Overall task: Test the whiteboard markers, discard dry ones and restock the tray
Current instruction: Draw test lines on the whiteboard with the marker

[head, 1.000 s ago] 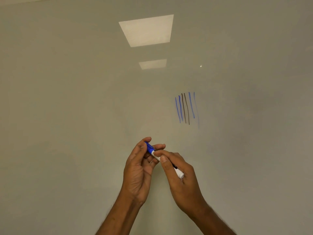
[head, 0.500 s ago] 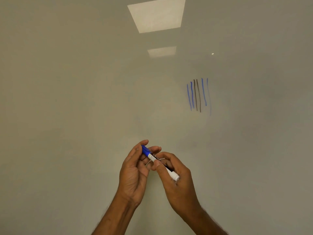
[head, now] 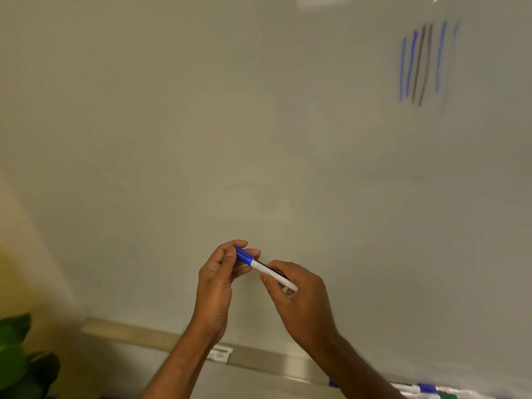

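Note:
A blue-capped whiteboard marker (head: 263, 267) with a white barrel is held between both hands in front of the whiteboard (head: 259, 139). My left hand (head: 221, 277) pinches the blue cap end. My right hand (head: 299, 300) grips the white barrel. The cap sits on the marker. Several blue and dark test strokes (head: 426, 61) stand on the board at the upper right. More markers (head: 426, 390) lie in the tray (head: 273, 361) at the lower right, partly hidden by my right forearm.
A metal ledge runs along the board's bottom edge, with a small white clip (head: 220, 354) on it. A green plant (head: 20, 358) stands at the lower left in front of a yellowish wall.
The view has tilted down and left: the test strokes slid to the upper right, and the tray, markers and plant came into sight. Both hands keep holding the marker.

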A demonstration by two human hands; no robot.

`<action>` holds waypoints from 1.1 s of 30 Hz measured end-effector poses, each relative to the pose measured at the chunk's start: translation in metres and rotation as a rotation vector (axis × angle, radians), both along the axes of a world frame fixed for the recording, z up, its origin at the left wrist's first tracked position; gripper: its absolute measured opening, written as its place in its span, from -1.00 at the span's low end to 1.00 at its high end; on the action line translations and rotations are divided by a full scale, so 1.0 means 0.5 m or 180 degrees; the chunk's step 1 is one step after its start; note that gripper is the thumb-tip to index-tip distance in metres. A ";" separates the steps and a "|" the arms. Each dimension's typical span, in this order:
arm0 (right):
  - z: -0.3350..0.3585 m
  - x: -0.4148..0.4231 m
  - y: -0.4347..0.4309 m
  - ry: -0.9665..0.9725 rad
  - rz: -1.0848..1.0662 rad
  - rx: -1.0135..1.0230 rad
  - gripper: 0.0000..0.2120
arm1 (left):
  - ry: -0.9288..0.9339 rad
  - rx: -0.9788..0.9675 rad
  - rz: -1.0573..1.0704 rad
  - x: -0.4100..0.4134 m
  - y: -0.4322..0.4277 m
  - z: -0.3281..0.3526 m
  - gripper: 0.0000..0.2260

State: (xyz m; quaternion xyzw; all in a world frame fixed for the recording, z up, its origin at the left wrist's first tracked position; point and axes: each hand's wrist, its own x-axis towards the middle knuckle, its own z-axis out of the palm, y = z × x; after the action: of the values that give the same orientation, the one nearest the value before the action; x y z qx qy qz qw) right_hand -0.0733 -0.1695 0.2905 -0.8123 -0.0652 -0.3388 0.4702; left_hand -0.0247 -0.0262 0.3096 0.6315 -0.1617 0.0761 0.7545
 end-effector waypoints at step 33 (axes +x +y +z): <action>-0.720 -0.036 0.358 0.1690 0.0528 -0.1919 -0.68 | 0.0584 0.3644 0.1404 -0.136 0.480 -0.720 -0.49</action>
State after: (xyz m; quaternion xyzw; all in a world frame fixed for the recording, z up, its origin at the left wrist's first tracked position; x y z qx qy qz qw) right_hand -0.0911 0.0097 -0.0695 -0.9649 -0.1032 -0.0440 0.2373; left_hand -0.0927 0.2140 -0.0505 0.9586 0.0230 0.0768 0.2733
